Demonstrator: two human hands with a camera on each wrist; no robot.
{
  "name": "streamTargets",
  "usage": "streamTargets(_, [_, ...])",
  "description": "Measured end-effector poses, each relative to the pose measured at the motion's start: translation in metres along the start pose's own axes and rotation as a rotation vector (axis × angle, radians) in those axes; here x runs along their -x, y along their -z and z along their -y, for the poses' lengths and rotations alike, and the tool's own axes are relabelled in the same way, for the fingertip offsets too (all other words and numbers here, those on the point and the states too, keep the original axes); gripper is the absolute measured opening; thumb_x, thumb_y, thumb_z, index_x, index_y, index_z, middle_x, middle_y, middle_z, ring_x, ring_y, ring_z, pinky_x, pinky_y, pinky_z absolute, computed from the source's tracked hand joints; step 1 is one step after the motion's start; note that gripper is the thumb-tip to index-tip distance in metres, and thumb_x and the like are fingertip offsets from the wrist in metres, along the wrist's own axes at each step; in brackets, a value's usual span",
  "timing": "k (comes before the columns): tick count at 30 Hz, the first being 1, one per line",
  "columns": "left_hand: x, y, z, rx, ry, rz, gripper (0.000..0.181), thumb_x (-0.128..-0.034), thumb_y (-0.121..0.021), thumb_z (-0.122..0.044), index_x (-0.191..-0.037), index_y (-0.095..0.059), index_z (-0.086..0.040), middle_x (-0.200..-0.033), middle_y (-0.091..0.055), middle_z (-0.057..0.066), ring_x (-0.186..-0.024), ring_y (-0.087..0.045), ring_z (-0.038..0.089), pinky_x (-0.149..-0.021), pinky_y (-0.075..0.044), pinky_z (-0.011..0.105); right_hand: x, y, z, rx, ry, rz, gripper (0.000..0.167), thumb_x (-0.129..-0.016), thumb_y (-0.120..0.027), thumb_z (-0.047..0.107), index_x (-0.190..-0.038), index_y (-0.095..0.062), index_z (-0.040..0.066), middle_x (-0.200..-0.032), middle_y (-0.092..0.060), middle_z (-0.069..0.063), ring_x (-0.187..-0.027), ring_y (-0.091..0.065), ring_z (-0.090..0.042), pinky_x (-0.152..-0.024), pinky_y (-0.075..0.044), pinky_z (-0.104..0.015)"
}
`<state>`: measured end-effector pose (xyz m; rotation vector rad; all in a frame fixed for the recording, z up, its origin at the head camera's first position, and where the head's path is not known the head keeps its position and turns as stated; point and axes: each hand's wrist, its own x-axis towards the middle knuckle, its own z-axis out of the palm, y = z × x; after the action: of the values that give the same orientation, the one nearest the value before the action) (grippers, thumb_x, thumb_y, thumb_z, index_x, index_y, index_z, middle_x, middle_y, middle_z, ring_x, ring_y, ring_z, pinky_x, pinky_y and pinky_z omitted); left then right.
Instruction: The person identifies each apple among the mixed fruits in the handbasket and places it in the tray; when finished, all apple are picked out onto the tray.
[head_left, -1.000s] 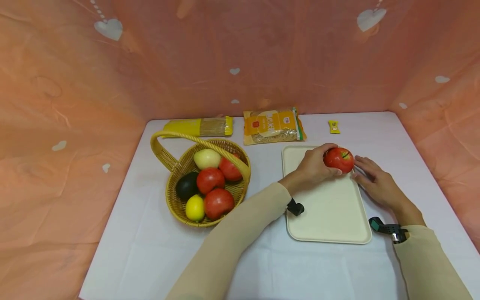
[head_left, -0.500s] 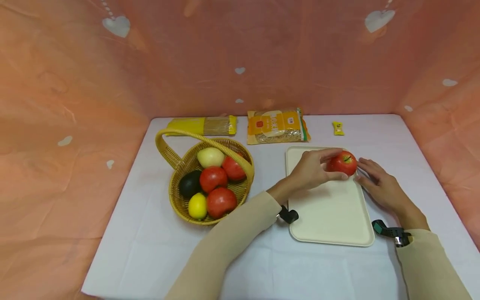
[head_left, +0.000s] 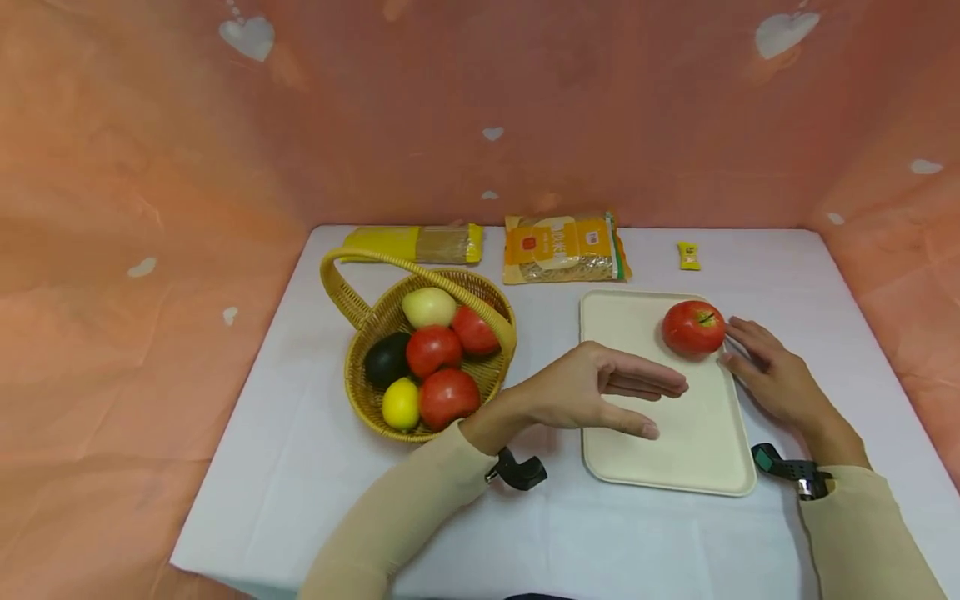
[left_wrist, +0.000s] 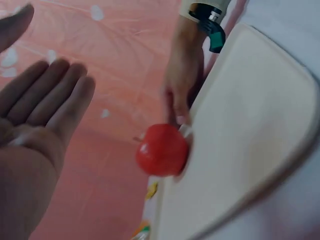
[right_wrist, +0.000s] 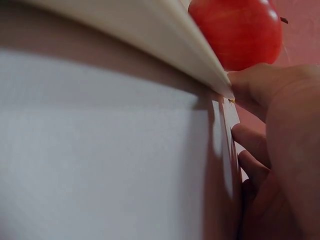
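A red apple [head_left: 693, 327] sits on the cream tray [head_left: 660, 450] near its far right corner, stem upward. My left hand [head_left: 592, 387] is held over the tray's left part, holding nothing, its fingers straight and the thumb spread away from them. In the left wrist view the palm of that left hand [left_wrist: 35, 120] shows, apart from the apple [left_wrist: 162, 150]. Beside the tray's right edge is my right hand [head_left: 780, 379], fingers loosely extended close to the apple. The right wrist view has its thumb [right_wrist: 250, 85] at the tray's rim [right_wrist: 200, 55], just below the apple.
A yellow wicker basket [head_left: 356, 392] with a tall handle stands left of the tray, holding several fruits. Behind lie a yellow noodle pack [head_left: 412, 244], an orange-labelled grain bag [head_left: 566, 248] and a small yellow packet [head_left: 688, 256]. A pink curtain [head_left: 480, 100] encloses the table.
My left hand has let go of the apple and drawn back left and nearer. The apple now rests on the tray unheld. My right hand has stayed at the tray's edge.
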<state>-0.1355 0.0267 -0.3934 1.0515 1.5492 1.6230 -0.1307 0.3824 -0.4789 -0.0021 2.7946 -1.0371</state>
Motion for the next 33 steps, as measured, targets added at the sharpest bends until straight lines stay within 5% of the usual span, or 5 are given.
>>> streamTargets(5, [0.046, 0.011, -0.012, -0.018, -0.017, 0.114, 0.058, -0.0908, -0.085, 0.007, -0.145, -0.065, 0.009, -0.146, -0.068, 0.027, -0.132, -0.071, 0.010, -0.119, -0.054, 0.037, 0.005, 0.000, -0.003, -0.007, -0.008, -0.010, 0.066, -0.116, -0.053, 0.037, -0.170, -0.035, 0.005, -0.180, -0.017, -0.028, -0.165, -0.009, -0.058, -0.119, -0.013, -0.090])
streamTargets(11, [0.112, 0.042, -0.019, 0.050, -0.003, 0.165, 0.059, -0.0920, -0.083, 0.008, -0.145, -0.060, 0.016, -0.146, -0.064, 0.035, -0.137, -0.068, 0.039, -0.118, -0.054, 0.051, 0.005, 0.000, -0.003, -0.013, 0.001, -0.010, 0.067, -0.116, -0.053, 0.037, -0.171, -0.033, 0.005, -0.181, -0.017, -0.027, -0.167, -0.007, -0.056, -0.121, -0.012, -0.088])
streamTargets(20, [0.208, 0.104, -0.027, 0.019, 0.022, -0.032, 0.056, -0.0966, -0.081, 0.001, -0.146, -0.059, 0.015, -0.148, -0.067, 0.027, -0.141, -0.066, 0.030, -0.115, -0.054, 0.054, 0.005, 0.003, -0.001, 0.011, -0.002, -0.010, 0.067, -0.116, -0.052, 0.037, -0.171, -0.033, 0.004, -0.181, -0.016, -0.027, -0.166, -0.007, -0.057, -0.121, -0.012, -0.088])
streamTargets(26, [0.234, 0.136, -0.035, -0.101, 0.093, -0.161, 0.054, -0.0953, -0.076, 0.013, -0.146, -0.057, 0.018, -0.145, -0.071, 0.020, -0.138, -0.069, 0.025, -0.111, -0.059, 0.040, 0.004, 0.003, -0.001, 0.015, 0.005, -0.013, 0.066, -0.116, -0.052, 0.036, -0.171, -0.033, 0.005, -0.180, -0.017, -0.028, -0.166, -0.007, -0.058, -0.120, -0.012, -0.089])
streamTargets(33, [0.225, 0.151, -0.046, -0.350, 0.307, -0.283, 0.053, -0.0945, -0.083, 0.000, -0.146, -0.068, 0.001, -0.145, -0.071, 0.019, -0.136, -0.070, 0.027, -0.111, -0.058, 0.029, -0.001, -0.002, -0.003, 0.014, 0.031, -0.011, 0.064, -0.116, -0.053, 0.033, -0.170, -0.034, 0.004, -0.179, -0.020, -0.030, -0.165, -0.009, -0.058, -0.121, -0.013, -0.088])
